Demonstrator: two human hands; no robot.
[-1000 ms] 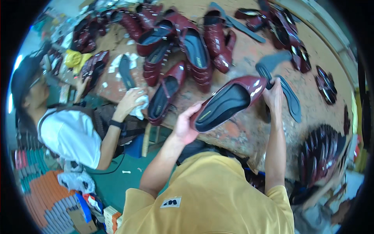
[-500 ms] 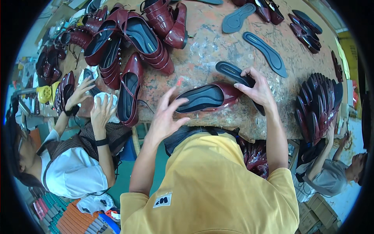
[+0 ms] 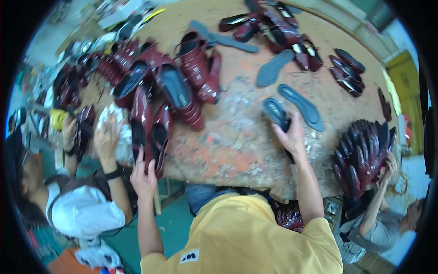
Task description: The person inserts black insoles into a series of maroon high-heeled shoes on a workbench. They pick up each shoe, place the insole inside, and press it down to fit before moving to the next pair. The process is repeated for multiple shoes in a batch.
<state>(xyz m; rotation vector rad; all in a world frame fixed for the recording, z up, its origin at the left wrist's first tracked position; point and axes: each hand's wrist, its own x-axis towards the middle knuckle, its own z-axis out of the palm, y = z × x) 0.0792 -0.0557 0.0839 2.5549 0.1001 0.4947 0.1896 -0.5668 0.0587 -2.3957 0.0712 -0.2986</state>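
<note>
Right hand (image 3: 290, 131): grasping one dark insole (image 3: 274, 111) around its middle, thumb on the near side, fingers mostly hidden; presumably gripped there because the waist is narrow and the printed heel end is left uncovered.

Left hand (image 3: 143, 179): fingers at the heel ends of two maroon shoes, an outer shoe (image 3: 142, 107) and an inner shoe (image 3: 163, 119); whether it grips either or merely touches cannot be told. Both point away from it, apparently laid so for the openings to be in reach.

Beyond the right hand, flat on the desk (image 3: 223, 153): a blue-grey insole (image 3: 302, 108) just past the fingers, and a plain grey insole (image 3: 274, 69) farther off, perhaps set apart for easy pick-up.

Beyond the left hand: a shoe cluster (image 3: 177, 91), tightly grouped, seemingly to save space.

Appearance: shoes glossy, pointed, dark-lined, some with layered bands. Held insole near-black, slim, rounded at the heel, with a small pale mark; its other end is partly hidden by the hand.
</note>
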